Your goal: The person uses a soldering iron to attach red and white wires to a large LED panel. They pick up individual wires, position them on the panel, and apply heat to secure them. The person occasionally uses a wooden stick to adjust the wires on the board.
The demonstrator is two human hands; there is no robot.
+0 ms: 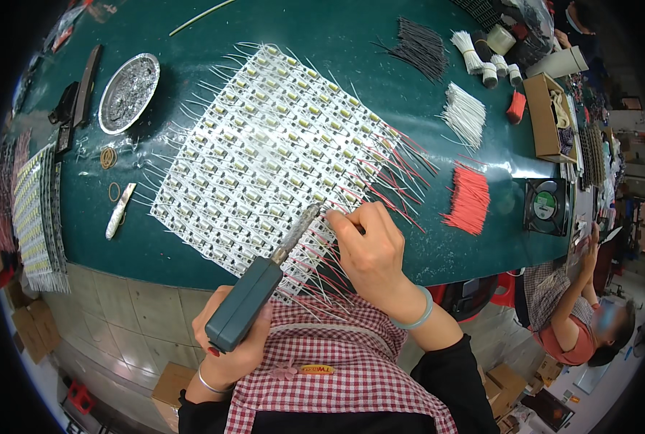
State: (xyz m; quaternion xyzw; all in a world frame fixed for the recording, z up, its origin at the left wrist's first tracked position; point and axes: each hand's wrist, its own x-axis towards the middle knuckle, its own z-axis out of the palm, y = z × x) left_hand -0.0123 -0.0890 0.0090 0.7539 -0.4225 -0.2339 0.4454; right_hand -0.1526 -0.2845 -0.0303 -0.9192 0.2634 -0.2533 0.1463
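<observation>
A large white panel of small circuit boards (243,145) lies on the green table, with rows of yellowish parts and thin wires. White wires stick out along its left side, red and black ones along its right side. My left hand (235,340) is closed round the dark green soldering iron (244,304), whose metal tip reaches the panel's near right part. Close to that tip, my right hand (369,242) pinches at the panel's edge. What its fingertips hold is too small to make out.
Bundles of red wires (468,199), white wires (464,116) and black wires (420,49) lie at the right. A metal dish (129,94) stands at the left, near a white-handled tool (120,211). A small fan (545,206) sits by the right edge, and another person (575,318) works beyond.
</observation>
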